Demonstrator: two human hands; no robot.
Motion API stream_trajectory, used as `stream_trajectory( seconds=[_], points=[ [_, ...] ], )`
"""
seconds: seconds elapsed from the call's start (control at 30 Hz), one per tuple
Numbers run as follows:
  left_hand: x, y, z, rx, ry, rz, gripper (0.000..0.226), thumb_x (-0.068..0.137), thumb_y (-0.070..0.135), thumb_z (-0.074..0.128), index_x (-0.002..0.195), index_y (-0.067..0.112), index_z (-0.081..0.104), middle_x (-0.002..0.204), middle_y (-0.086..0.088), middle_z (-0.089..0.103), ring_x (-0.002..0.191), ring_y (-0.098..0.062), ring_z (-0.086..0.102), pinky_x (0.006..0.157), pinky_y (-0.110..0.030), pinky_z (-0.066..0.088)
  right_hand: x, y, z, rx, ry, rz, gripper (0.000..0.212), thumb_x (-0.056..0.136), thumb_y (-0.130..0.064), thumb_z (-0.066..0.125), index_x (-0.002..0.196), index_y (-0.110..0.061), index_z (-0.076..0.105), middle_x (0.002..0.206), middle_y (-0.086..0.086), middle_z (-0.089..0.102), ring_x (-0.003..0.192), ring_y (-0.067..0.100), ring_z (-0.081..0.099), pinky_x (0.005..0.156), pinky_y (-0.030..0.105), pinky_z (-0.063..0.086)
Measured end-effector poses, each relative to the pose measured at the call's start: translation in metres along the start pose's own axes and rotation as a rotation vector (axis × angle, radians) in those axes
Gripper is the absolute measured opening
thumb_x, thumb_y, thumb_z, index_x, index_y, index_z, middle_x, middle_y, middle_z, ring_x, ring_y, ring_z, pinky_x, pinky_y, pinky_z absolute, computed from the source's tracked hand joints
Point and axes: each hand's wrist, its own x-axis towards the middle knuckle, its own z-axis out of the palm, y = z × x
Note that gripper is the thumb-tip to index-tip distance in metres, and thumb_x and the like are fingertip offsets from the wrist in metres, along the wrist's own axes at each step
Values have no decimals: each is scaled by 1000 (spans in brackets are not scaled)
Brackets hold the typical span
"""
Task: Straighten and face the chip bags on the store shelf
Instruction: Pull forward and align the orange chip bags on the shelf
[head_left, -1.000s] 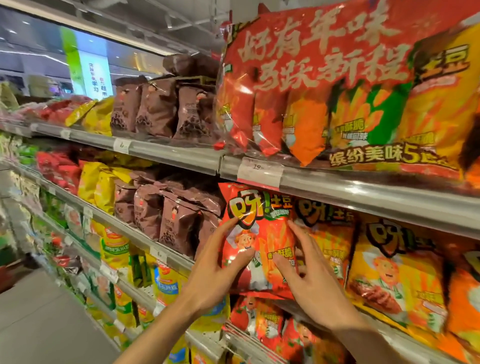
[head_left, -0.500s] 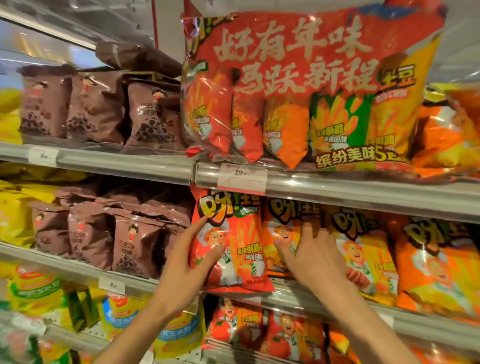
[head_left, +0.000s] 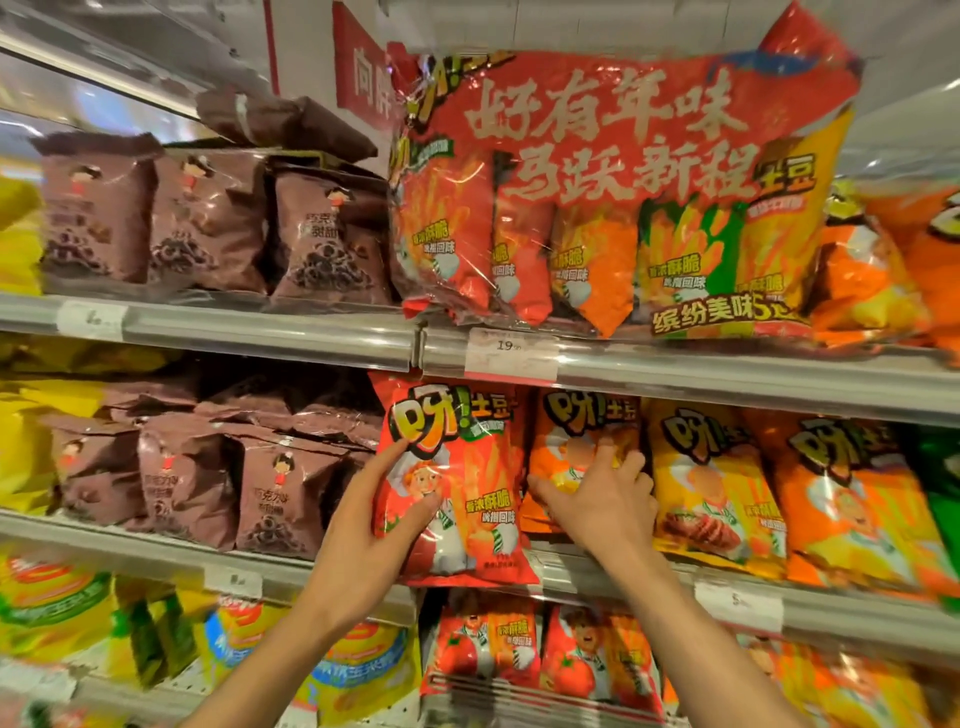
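My left hand (head_left: 363, 540) is clamping the glossy red foil chip bag (head_left: 452, 483), which is standing upright and overhanging the middle shelf lip (head_left: 727, 587). Just right of it, my right hand (head_left: 608, 499) is gripping the orange bag (head_left: 576, 431) standing farther back.

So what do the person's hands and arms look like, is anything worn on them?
Both are bare: the left hand and right hand show no gloves, rings or watch, and the forearms carry no sleeves as far as the frame shows. Fingernails look short and unpainted.
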Motion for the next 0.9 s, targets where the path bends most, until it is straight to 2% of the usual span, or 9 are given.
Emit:
stream_trajectory(
  seconds=[0.17,0.3,0.4,0.5,0.67,0.83,0.9],
  points=[
    [0,-2,-5,0,-7,4,61,85,57,69,140,55,42,144,27,47,134,5,43,114,-37,38,6,-7,-18,43,-92,27,109,70,-86,54,149,-14,27,149,20,26,135,41,34,108,50,35],
    [0,-3,-8,-5,-4,-6,67,76,71,64,138,59,40,144,28,48,135,1,44,112,-37,38,5,-12,-34,18,-134,11,112,70,-85,54,153,-16,21,154,21,21,139,42,29,111,49,33],
    [1,-2,-9,-23,6,-9,61,82,66,67,137,59,42,142,29,49,132,5,44,111,-33,38,-3,-15,-40,-44,-123,-21,112,71,-85,53,154,-19,19,154,20,21,140,42,28,111,51,31],
    [-1,-1,-9,-30,9,-14,58,85,57,68,137,57,43,140,30,49,129,10,45,111,-33,38,-12,-16,-46,-88,-89,-55,108,72,-84,53,153,-19,22,152,19,24,139,41,28,110,52,29],
    [-2,-4,-8,-30,5,-19,69,73,73,63,137,60,41,141,25,50,131,-3,49,111,-44,42,-29,-10,-55,-177,-21,-129,101,72,-82,54,148,-21,30,146,16,31,133,39,35,107,51,32],
    [-3,-9,-3,-42,-20,-7,72,73,73,65,139,59,40,143,21,50,133,-9,50,110,-49,44,-44,22,-59,-268,168,-247,100,72,-80,52,151,-24,26,149,14,30,133,37,37,109,50,31],
    [-2,-9,3,-36,-28,1,70,76,71,66,140,58,40,143,21,50,132,-9,50,110,-48,43,-46,42,-62,-299,266,-261,99,71,-78,55,150,-23,32,149,16,33,130,39,41,105,51,35]
  ],
)
